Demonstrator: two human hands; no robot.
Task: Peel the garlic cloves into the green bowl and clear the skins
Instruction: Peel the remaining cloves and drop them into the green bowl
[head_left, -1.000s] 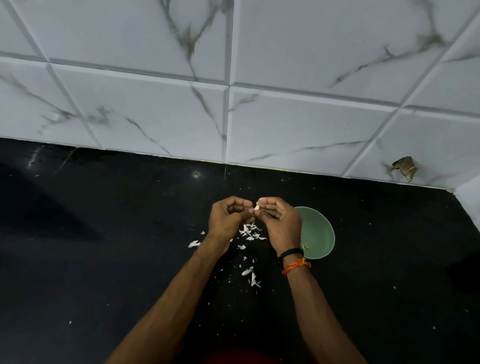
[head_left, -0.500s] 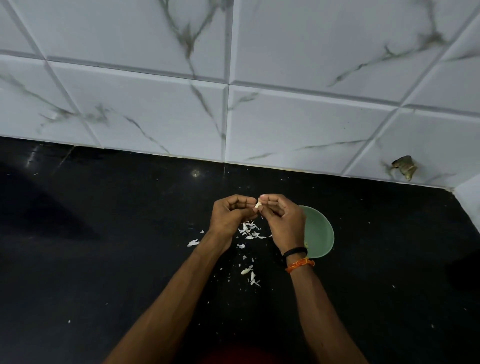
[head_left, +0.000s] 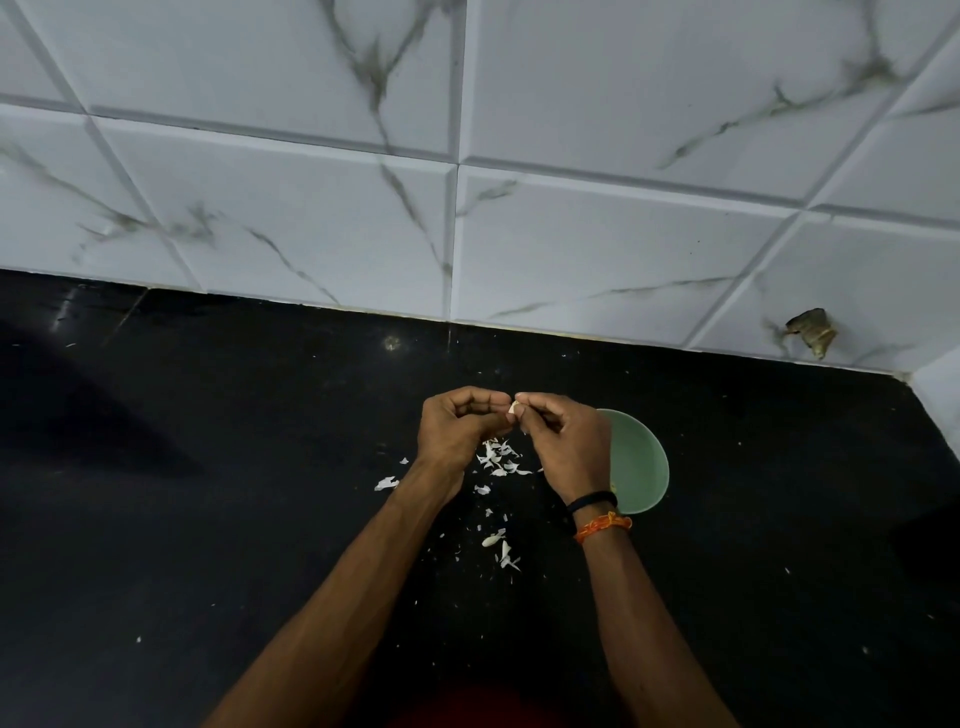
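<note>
- Two hands meet above a black counter (head_left: 208, 519), toward its back edge, both pinching one small pale clove (head_left: 514, 406) between curled fingertips.
- Left hand (head_left: 457, 431) grips the clove's left side; right hand (head_left: 566, 447) grips its right side.
- Green bowl (head_left: 641, 462) sits on the counter just right of the right hand, partly hidden by it.
- White skins (head_left: 498, 460) lie scattered on the counter below the hands.

One green bowl (head_left: 641, 462); one garlic clove (head_left: 514, 407); two hands; many skins (head_left: 497, 457).
</note>
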